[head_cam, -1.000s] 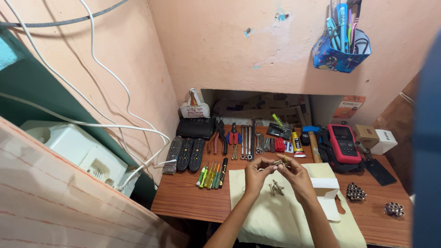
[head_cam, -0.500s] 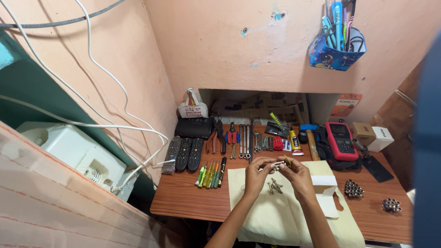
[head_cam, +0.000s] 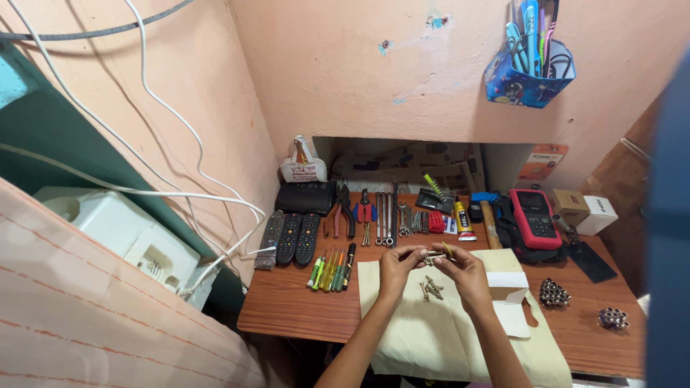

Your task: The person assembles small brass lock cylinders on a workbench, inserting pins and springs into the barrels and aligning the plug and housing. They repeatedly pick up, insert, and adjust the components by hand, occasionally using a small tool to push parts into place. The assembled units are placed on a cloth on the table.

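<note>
Slim metal screw (head_cam: 433, 254), pinched by both hands

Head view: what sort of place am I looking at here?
Most likely a small home repair bench in a wall nook. A wooden table carries a neat row of pliers and wrenches, three remote controls and a red meter. Both hands work small metal parts above a cloth.

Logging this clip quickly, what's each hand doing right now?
Left hand: shut, fingertips pinching one end of a small metal part.
Right hand: shut, pinching the other end.
</note>
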